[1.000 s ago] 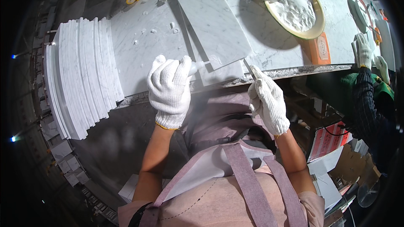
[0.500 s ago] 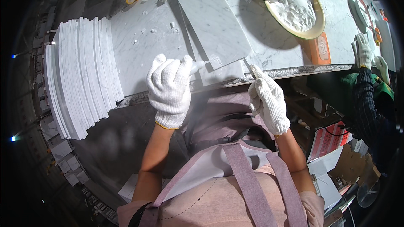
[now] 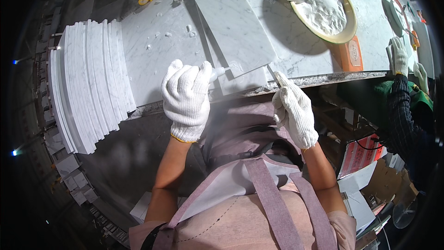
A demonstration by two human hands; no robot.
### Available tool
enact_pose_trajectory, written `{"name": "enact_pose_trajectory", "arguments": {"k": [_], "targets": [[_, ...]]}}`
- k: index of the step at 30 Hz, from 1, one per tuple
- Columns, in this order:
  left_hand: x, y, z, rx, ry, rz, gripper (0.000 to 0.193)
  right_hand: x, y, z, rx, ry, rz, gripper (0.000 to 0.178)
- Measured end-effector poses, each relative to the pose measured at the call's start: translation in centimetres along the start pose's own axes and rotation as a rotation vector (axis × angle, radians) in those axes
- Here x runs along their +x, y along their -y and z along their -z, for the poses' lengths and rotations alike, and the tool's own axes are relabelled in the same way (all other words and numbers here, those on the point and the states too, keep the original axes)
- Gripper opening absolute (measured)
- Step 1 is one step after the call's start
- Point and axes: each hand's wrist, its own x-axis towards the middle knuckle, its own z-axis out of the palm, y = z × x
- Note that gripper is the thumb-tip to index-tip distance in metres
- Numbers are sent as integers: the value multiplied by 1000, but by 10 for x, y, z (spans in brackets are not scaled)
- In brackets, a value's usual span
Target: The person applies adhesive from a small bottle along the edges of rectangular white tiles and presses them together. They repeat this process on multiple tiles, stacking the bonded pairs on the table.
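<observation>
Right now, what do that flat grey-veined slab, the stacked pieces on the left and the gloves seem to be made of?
The slab looks like white marble with a smooth matte face: pale stone with faint grey veins. The stacked tiles look like the same marble, showing white cut edges with grey streaks. The left hand and right hand wear white knitted gloves, probably cotton, with visible ribbed weave.

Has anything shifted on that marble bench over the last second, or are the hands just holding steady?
Almost nothing has changed. The left hand still grips the small white nozzle tube at the marble tile, and the right hand keeps its thin blade at the tile's near edge. The stacked tiles and yellow bowl stayed put.
</observation>
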Motion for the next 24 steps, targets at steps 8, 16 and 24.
{"name": "enact_pose_trajectory", "arguments": {"k": [8, 16, 24], "targets": [[1, 0, 0, -4, 10, 2, 38, 0, 3, -1, -25, -1, 16, 59], [-1, 1, -3, -45, -19, 3, 41, 0, 2, 0, -34, 7, 28, 59], [-2, 2, -8, -121, -74, 60, 46, 0, 1, 2, -15, 2, 14, 57]]}}
